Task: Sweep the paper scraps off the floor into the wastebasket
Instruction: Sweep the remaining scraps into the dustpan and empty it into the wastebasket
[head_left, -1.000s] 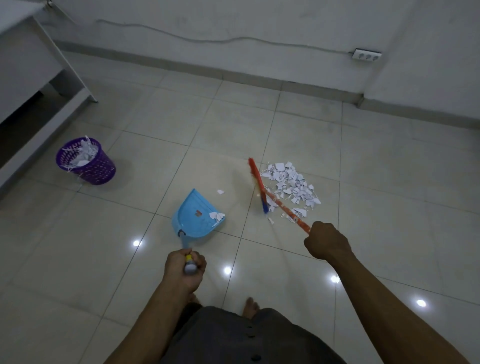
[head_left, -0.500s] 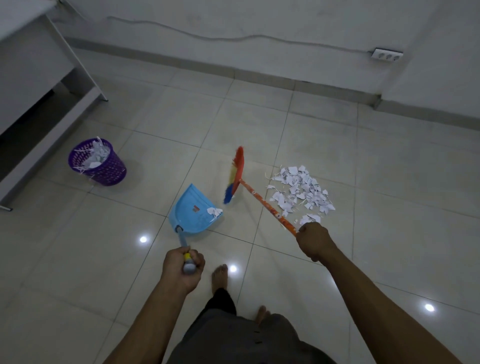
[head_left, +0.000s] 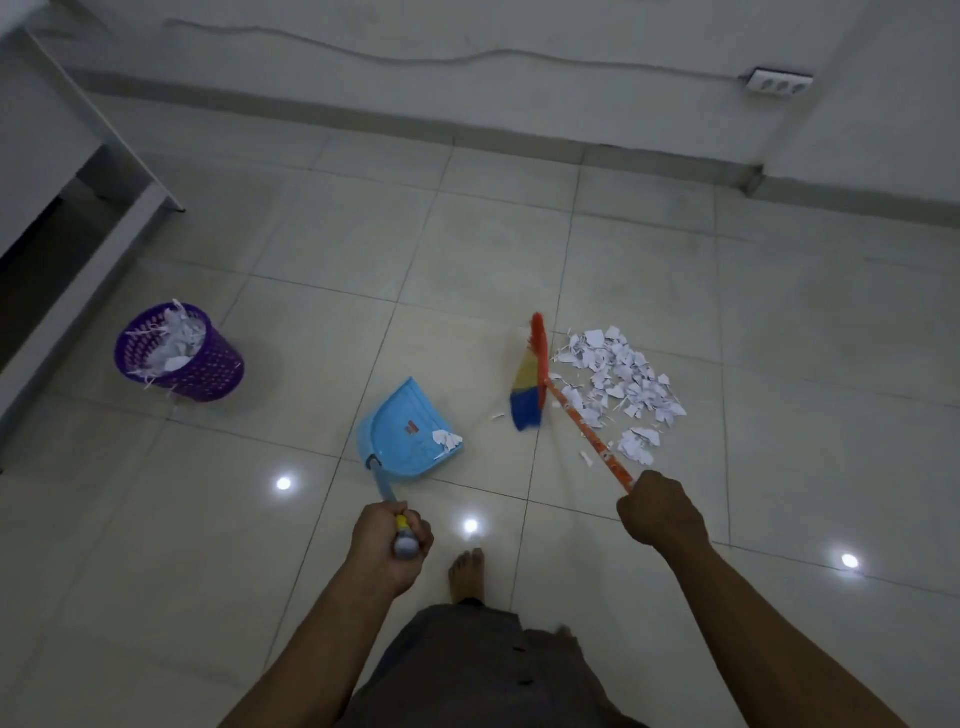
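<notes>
Paper scraps (head_left: 623, 384) lie heaped on the floor (head_left: 519, 249), just right of our broom (head_left: 525, 387). Our right hand (head_left: 662, 514) grips its orange handle. Our left hand (head_left: 389, 540) is curled round the handle of the blue dustpan (head_left: 405, 431), which holds a few scraps. The purple wastebasket (head_left: 179, 353), part-filled with paper, stands well to the left.

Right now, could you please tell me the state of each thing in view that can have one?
paper scraps: mostly one loose pile on the floor.
wastebasket: upright, partly filled with paper.
dustpan: on the floor, a few scraps at its lip.
broom: tilted, head blurred, between dustpan and pile.
left hand: grips the dustpan handle.
right hand: grips the broom handle.
</notes>
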